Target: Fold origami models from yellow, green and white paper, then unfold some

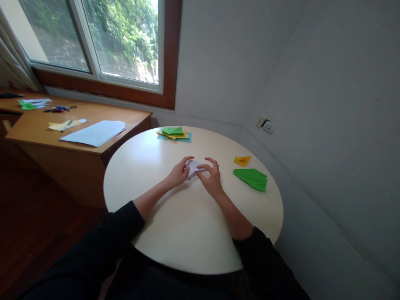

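A small folded white paper (pixel 193 166) is held between my two hands, just above the middle of the round table. My left hand (pixel 179 172) grips its left side, thumb on the near face and fingers behind. My right hand (pixel 212 177) pinches the right part of the paper between thumb and index finger, the other fingers curled above. The paper's far edge rises to a point; my fingers cover some of its folds. Right of my right hand lie a green folded paper plane (pixel 251 179) and a smaller yellow folded paper (pixel 242 161).
On the round white table (pixel 184 241), a stack of green, yellow and blue folded papers (pixel 175 133) lies at the far edge. A wooden desk (pixel 90 109) at the left bears white sheets (pixel 95 132), a pen on yellow paper (pixel 66 125) and scissors (pixel 60 109). A wall (pixel 328 146) borders the right.
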`<state>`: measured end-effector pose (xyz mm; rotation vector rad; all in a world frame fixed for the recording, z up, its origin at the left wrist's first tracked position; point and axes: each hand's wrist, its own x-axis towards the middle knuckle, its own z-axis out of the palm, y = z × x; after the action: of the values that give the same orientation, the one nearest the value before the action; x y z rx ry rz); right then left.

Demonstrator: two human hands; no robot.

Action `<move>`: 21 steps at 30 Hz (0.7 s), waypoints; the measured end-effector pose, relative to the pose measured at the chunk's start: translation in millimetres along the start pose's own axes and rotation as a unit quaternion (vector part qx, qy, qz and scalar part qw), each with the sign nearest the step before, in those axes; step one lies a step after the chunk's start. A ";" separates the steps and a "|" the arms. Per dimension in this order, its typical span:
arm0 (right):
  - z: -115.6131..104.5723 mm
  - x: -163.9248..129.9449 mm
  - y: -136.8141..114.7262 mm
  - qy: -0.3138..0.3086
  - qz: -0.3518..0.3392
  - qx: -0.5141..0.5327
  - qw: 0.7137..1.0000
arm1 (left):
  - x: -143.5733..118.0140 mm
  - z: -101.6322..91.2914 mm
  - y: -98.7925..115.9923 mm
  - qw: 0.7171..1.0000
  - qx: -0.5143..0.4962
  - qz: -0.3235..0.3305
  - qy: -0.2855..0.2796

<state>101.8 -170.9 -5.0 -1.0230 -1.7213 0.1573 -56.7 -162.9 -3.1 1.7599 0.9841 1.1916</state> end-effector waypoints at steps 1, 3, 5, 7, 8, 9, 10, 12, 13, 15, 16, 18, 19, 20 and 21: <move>0.3 0.0 0.9 0.002 0.001 -0.002 1.000 | 0.0 0.1 -1.0 1.000 -0.001 0.003 -0.003; 0.8 -0.1 2.1 0.006 0.001 -0.008 1.000 | 0.2 0.6 -2.3 1.000 -0.014 0.005 -0.008; 1.1 -0.2 2.7 0.010 0.003 -0.012 1.000 | 0.6 1.5 -2.7 0.999 -0.038 0.002 -0.011; 1.2 -0.2 3.1 0.012 0.004 -0.013 1.000 | 1.2 2.2 -2.6 0.998 -0.064 -0.003 -0.011; 1.2 -0.2 3.4 0.013 0.004 -0.012 1.000 | 1.5 2.2 -2.5 0.998 -0.070 -0.003 -0.009; 1.2 -0.2 3.9 0.013 0.004 -0.009 1.000 | 1.8 2.1 -2.4 0.998 -0.067 -0.001 -0.006; 1.3 -0.2 4.4 0.014 0.002 -0.006 1.000 | 2.1 1.8 -2.5 0.999 -0.053 0.003 -0.003; 1.8 -0.2 5.8 0.013 0.002 0.002 1.000 | 2.6 0.9 -2.8 1.000 -0.006 0.011 0.003; 2.2 -0.3 6.6 0.012 0.003 0.006 1.000 | 2.8 0.4 -3.0 1.000 0.023 0.012 0.006; 3.0 -0.3 8.1 0.007 0.010 0.010 1.000 | 3.2 -0.1 -2.8 0.998 0.067 0.006 0.012; 3.3 -0.2 8.6 0.005 0.014 0.010 1.000 | 3.3 -0.2 -2.3 0.997 0.081 0.001 0.015; 3.6 -0.1 9.1 0.004 0.022 0.008 1.000 | 3.0 -0.2 -0.2 0.995 0.102 -0.006 0.017; 3.5 0.1 9.1 0.005 0.026 0.006 1.000 | 2.6 -0.2 1.4 0.994 0.111 -0.006 0.018; 3.3 0.2 8.8 0.006 0.029 0.003 1.000 | 2.1 -0.2 3.3 0.992 0.121 -0.005 0.019; 3.0 0.4 8.4 0.006 0.032 0.001 0.999 | 1.5 -0.2 5.2 0.991 0.132 -0.002 0.021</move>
<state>103.9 -164.3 -10.6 -1.0760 -1.6776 0.1927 -55.6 -163.5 2.2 1.9410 1.2162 1.1420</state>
